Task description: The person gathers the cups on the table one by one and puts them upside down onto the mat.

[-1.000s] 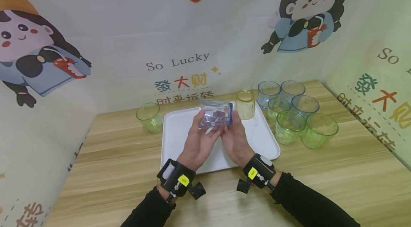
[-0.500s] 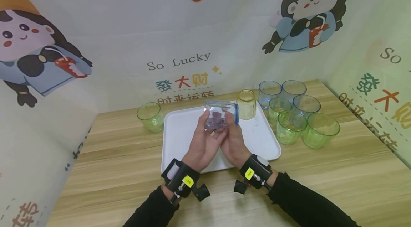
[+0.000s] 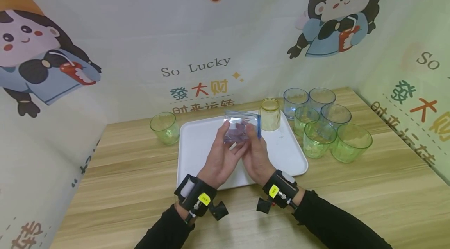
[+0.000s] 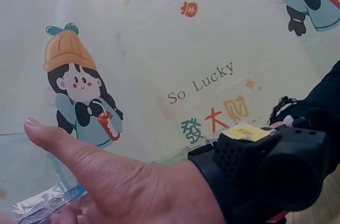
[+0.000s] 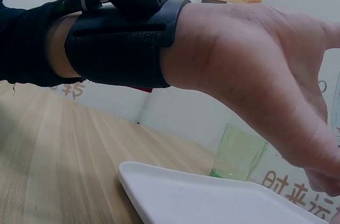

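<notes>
A clear plastic bag (image 3: 240, 128) with a blue edge and purplish contents is held up over the white tray (image 3: 197, 155). My left hand (image 3: 219, 159) grips its left side, the thumb on the front face. On the right side my right hand (image 3: 258, 155) pinches it near the blue edge, thumb in front. The fingers of both hands meet beneath the bag. In the left wrist view, the left hand (image 4: 133, 187) has its thumb raised beside the shiny bag (image 4: 45, 205). The right wrist view shows the right hand (image 5: 255, 70), its fingertips cut off by the frame.
An upside-down yellow glass (image 3: 270, 115) stands on the tray's back right. A green glass (image 3: 165, 128) is left of the tray. To its right stand several blue and green glasses (image 3: 318, 139) close together. A printed curtain (image 3: 140, 26) hangs behind the table.
Since a second ago, both hands and the bag have shifted slightly right, and the right thumb has moved inward onto the bag's front. Little differs from half a second ago.
</notes>
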`<state>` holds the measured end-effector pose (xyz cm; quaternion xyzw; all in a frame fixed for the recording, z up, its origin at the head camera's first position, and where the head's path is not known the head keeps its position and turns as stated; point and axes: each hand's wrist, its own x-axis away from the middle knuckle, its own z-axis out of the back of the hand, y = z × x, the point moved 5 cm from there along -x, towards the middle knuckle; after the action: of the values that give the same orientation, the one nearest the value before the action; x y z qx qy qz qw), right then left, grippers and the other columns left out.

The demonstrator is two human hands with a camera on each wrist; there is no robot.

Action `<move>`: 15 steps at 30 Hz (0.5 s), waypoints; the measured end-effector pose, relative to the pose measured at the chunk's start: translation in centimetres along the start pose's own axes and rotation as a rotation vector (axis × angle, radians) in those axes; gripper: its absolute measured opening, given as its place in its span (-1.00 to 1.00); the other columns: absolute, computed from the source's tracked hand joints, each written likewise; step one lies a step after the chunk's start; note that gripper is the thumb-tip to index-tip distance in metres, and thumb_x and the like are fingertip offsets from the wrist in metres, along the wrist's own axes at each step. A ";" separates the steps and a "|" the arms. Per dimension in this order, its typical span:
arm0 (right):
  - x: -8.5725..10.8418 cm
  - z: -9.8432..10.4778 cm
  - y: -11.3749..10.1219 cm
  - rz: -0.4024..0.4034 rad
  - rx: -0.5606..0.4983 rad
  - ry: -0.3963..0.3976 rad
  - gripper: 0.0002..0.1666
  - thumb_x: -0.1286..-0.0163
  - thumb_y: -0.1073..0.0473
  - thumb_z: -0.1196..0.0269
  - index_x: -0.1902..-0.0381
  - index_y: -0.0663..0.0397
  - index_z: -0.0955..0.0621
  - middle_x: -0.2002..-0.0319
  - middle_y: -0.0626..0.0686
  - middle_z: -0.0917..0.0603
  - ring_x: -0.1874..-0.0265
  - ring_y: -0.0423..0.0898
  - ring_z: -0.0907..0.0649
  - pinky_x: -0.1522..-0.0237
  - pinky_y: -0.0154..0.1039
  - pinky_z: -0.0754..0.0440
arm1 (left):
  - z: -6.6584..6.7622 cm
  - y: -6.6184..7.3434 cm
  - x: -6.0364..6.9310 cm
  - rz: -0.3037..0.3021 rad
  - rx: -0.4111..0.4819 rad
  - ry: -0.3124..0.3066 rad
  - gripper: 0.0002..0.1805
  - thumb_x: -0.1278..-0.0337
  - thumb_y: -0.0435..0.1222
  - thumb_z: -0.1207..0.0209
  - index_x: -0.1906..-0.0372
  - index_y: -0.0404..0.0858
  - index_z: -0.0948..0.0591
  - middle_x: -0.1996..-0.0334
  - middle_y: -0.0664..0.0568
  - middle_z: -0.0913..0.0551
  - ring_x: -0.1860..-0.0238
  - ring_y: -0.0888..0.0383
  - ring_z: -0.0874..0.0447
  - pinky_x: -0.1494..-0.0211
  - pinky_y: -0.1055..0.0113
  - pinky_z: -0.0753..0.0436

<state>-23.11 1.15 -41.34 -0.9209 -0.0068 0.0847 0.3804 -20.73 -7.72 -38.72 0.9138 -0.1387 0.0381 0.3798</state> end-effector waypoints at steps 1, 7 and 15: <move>0.0 0.0 0.0 0.001 0.006 -0.002 0.17 -0.17 -0.33 -0.47 -0.43 0.30 -0.26 -0.44 0.33 -0.20 -0.42 0.10 -0.27 -0.43 -0.24 -0.23 | 0.1 0.0 0.0 0.003 -0.020 0.000 -0.08 -0.37 0.11 -0.18 -0.63 -0.02 0.02 -0.41 -0.26 -0.13 -0.39 -0.18 -0.31 -0.31 0.22 -0.51; 0.2 0.4 -0.3 -0.014 0.044 -0.027 0.10 -0.25 -0.28 -0.43 -0.47 0.22 -0.23 -0.46 0.30 -0.20 -0.45 0.15 -0.24 -0.43 -0.21 -0.25 | 0.7 0.2 0.0 0.018 -0.138 0.014 -0.13 -0.41 0.14 -0.12 -0.61 -0.10 -0.04 -0.41 -0.25 -0.18 -0.39 -0.10 -0.24 -0.36 0.21 -0.45; 0.4 0.4 -0.5 -0.039 0.057 -0.024 0.16 -0.22 -0.25 -0.47 -0.49 0.26 -0.19 -0.43 0.32 -0.28 -0.40 0.13 -0.36 -0.41 -0.18 -0.32 | 1.8 0.5 0.3 0.021 -0.184 0.041 -0.16 -0.44 0.15 -0.09 -0.58 -0.18 -0.09 -0.41 -0.23 -0.20 -0.37 -0.07 -0.24 -0.41 0.15 -0.39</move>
<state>-22.80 1.85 -41.34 -0.9084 -0.0266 0.0884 0.4079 -20.71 -9.37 -39.56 0.8726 -0.1433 0.0479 0.4645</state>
